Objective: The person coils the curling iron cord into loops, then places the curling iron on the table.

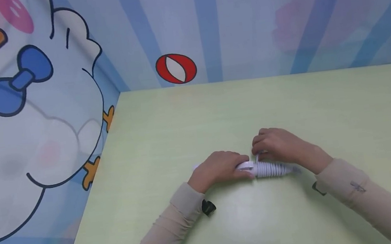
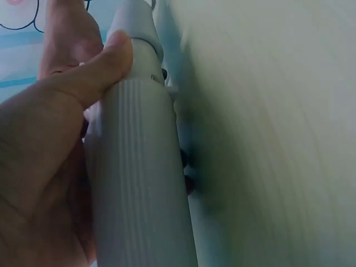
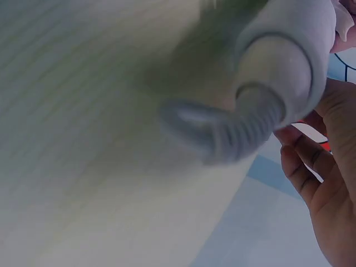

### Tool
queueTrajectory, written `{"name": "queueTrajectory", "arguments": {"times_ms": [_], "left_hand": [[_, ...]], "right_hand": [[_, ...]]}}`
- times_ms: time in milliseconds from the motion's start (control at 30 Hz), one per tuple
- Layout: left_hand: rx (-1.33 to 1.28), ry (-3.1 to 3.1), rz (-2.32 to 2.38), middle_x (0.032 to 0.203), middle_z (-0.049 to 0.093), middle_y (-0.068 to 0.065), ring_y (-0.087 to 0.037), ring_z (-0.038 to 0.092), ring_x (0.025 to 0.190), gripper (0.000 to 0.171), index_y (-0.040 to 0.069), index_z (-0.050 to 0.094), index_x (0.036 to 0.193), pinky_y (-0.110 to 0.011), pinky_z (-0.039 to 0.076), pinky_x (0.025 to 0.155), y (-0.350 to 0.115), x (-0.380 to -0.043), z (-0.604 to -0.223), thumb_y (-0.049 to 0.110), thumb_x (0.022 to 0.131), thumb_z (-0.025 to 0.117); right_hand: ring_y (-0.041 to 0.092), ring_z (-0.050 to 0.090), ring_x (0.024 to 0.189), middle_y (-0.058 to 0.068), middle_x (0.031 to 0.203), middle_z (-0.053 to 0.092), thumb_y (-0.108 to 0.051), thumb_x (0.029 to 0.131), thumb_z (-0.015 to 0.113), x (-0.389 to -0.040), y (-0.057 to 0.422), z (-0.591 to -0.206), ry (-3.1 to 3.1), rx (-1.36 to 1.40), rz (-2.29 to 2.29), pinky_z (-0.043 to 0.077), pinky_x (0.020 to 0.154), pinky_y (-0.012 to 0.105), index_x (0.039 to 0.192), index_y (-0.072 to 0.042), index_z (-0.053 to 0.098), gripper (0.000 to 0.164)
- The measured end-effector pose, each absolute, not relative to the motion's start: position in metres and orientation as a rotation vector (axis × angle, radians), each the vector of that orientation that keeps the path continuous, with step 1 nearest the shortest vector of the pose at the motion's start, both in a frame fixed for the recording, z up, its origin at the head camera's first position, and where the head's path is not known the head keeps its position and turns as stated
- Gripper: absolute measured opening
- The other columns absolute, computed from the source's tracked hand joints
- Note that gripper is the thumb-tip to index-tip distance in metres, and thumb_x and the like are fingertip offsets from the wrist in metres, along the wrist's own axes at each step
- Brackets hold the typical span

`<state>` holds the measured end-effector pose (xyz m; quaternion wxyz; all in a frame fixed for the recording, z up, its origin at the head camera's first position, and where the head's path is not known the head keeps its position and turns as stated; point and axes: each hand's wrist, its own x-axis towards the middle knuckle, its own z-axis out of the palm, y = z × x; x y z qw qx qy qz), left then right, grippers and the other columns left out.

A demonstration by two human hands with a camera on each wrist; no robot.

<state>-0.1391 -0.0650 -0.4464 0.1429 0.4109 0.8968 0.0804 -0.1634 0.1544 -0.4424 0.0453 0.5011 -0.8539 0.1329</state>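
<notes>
A white rod-shaped appliance [image 1: 245,166], which looks like a hair iron, lies low over the table in the head view. My left hand [image 1: 219,168] grips its left part, thumb along the grooved body [image 2: 139,167] in the left wrist view. Close rings [image 1: 271,169], apparently wound white cord, circle its right part. Above them my right hand [image 1: 279,144] has curled fingers and pinches a thin white strand [image 1: 257,157], mostly hidden. In the right wrist view, a ribbed sleeve [image 3: 253,119] at the appliance's end bends into a blurred loop [image 3: 189,119].
A pale green table [image 1: 180,119] lies under both hands. Behind it rises a blue striped wall [image 1: 242,22], with a cartoon-printed wall [image 1: 67,93] on the left. A small black device [image 1: 208,207] sits at the left cuff.
</notes>
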Motion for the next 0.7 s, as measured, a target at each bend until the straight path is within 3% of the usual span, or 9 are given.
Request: {"name": "queueTrajectory", "arguments": {"times_ms": [700], "left_hand": [[1.056,2.75,0.136,0.076,0.045,0.006,-0.01,0.043,0.063,0.042,0.023,0.052,0.092,-0.024,0.03,0.05,-0.058,-0.134,-0.449,0.063,0.082,0.048]], "right_hand": [[0.016,0.055,0.088,-0.002,0.094,0.066,-0.014,0.076,0.075,-0.171,0.159,-0.455,-2.725,1.399,0.493,0.047,0.076,0.033,0.09,-0.012,0.07,0.016]]}}
